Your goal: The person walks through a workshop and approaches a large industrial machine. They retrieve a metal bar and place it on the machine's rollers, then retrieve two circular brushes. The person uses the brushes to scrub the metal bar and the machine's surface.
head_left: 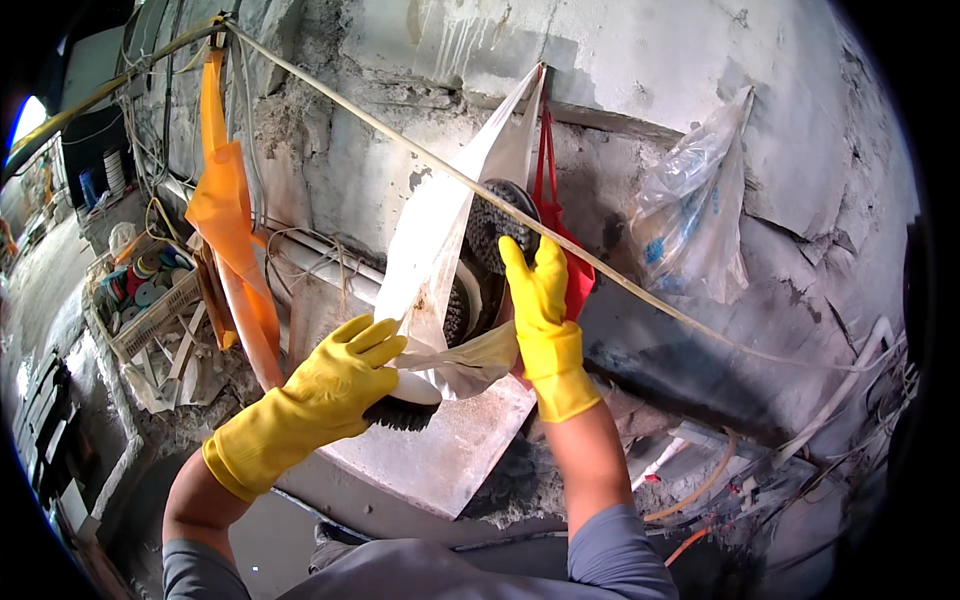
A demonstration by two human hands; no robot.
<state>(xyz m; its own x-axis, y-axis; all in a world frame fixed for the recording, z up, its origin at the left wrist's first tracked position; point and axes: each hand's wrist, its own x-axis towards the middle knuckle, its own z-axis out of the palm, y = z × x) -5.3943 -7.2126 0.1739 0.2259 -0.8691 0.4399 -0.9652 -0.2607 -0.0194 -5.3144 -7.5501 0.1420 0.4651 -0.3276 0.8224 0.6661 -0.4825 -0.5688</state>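
Concrete block (455,455), black brush (400,412) on it

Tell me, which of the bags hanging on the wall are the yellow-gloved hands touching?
The white bag in the middle. Both hands, left and right, are on it. The orange bag and the clear plastic bag hang apart, untouched.

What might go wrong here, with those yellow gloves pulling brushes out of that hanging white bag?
1. The left hand grips a black brush at the mouth of the white bag; it may slip and drop.
2. The bag hangs from one point on the wall; tugging may tear it loose.
3. The right hand reaches past a taut cord and may snag it.
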